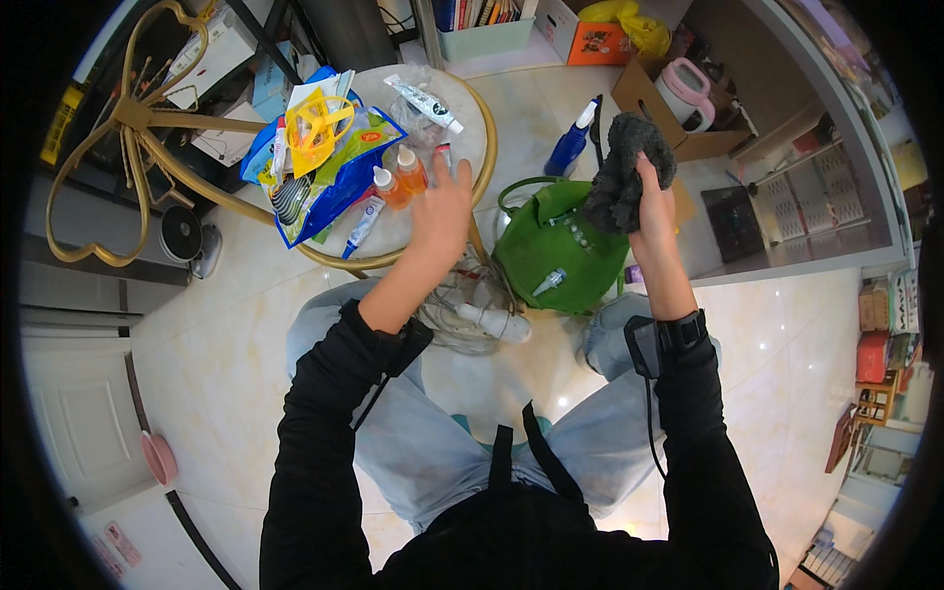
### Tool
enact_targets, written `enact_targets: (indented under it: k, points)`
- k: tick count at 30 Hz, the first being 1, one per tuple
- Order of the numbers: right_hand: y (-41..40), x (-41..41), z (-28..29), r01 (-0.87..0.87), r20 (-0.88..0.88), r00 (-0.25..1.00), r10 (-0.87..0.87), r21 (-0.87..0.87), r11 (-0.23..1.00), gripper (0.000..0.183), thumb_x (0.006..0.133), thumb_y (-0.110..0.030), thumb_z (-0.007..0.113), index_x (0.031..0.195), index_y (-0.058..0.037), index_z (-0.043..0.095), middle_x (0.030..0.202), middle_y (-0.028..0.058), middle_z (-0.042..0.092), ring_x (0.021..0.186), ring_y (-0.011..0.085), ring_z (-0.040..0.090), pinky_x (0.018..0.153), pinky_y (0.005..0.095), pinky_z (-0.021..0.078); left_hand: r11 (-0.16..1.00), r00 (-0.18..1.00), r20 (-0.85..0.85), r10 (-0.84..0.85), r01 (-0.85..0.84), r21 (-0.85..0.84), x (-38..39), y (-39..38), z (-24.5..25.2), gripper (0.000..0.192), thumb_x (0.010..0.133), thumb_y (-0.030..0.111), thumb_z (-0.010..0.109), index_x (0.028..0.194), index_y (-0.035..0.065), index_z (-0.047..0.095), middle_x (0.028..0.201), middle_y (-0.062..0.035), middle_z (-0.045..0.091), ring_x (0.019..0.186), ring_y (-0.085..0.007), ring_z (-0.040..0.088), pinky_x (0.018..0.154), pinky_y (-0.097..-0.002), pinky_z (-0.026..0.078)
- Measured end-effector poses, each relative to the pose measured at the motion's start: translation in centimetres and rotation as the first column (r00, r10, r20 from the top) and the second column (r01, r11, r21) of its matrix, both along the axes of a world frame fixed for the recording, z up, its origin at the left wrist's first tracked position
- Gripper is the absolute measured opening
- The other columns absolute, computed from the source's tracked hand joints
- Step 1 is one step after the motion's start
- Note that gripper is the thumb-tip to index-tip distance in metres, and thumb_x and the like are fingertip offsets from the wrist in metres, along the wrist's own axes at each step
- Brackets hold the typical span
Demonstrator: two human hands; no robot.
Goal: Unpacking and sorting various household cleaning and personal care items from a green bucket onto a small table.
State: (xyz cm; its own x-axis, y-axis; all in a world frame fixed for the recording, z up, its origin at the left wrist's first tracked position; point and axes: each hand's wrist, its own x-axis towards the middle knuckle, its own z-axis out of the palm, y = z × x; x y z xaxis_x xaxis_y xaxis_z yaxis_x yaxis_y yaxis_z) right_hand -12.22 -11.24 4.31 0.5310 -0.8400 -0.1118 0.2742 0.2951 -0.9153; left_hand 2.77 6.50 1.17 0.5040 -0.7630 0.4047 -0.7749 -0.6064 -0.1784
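Note:
My right hand [653, 203] grips a crumpled dark grey fluffy cloth [634, 166], held up above a green fabric bag [568, 254]. My left hand [441, 214] is over the round white seat [372, 92] of a gold-framed chair, fingers apart. Near its fingertips lies a small red-ended tube [444, 153], partly hidden. Two orange bottles with white nozzle caps [402, 181] stand just left of the hand. A blue-and-white tube [363, 227] lies below them, and a white tube [424, 103] rests on clear plastic farther back. A small pale-capped item [550, 282] lies on the green bag.
A blue plastic package [324, 210] with a yellow plastic piece [317, 133] covers the seat's left side. Behind the green bag stands a blue spray bottle [569, 144]. White cable with a plug [494, 323] lies between my knees. A cardboard box [656, 96] and cabinet frame [796, 269] flank the right.

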Motion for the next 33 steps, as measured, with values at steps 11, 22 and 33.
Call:
enact_targets:
  k: [11, 22, 33]
  points:
    - [0.0, -0.5, -0.2, -0.005, -0.015, 1.0, 0.005, 0.0, 1.0, 0.036, 0.081, -0.022, 0.05, 0.109, 0.0001, 0.044, 0.1, 0.0093, 0.053, 0.088, 0.0183, 0.054, 0.074, 0.0288, 0.0452, 0.95, 0.93, -0.249, -0.27, 0.215, -0.225, -1.4, 1.0, 2.4, 0.044, 0.067, 0.001, 0.053, 0.11, 0.0, 0.045, 0.103, -0.0193, 0.052, 0.07, -0.0276, 0.06, 0.057, -0.0282, 0.048]
    - [3.9, 1.8, -1.9, -0.249, 0.259, 0.945, 0.201, 0.166, 0.954, 0.041, 0.084, -0.03, 0.049, 0.114, -0.0041, 0.041, 0.11, 0.0055, 0.048, 0.099, 0.0167, 0.047, 0.084, 0.0307, 0.0387, 0.464, -0.311, -0.361, -0.879, -0.729, -0.503, -2.3, -2.3, 2.8, 0.032, 0.082, 0.006, 0.048, 0.111, -0.0058, 0.04, 0.098, -0.0178, 0.054, 0.082, -0.023, 0.058, 0.075, -0.029, 0.049]
    - [3.3, 1.8, -0.8, -0.101, 0.144, 0.985, 0.09, 0.072, 0.992, 0.029, 0.079, -0.02, 0.055, 0.101, -0.0024, 0.048, 0.092, 0.0048, 0.054, 0.082, 0.0131, 0.053, 0.072, 0.026, 0.0419, 0.745, -0.312, -0.682, -0.662, -0.379, -0.549, -5.0, -4.5, 1.3, 0.027, 0.081, 0.013, 0.054, 0.101, -0.0031, 0.048, 0.089, -0.008, 0.057, 0.067, -0.011, 0.054, 0.06, -0.0208, 0.045]
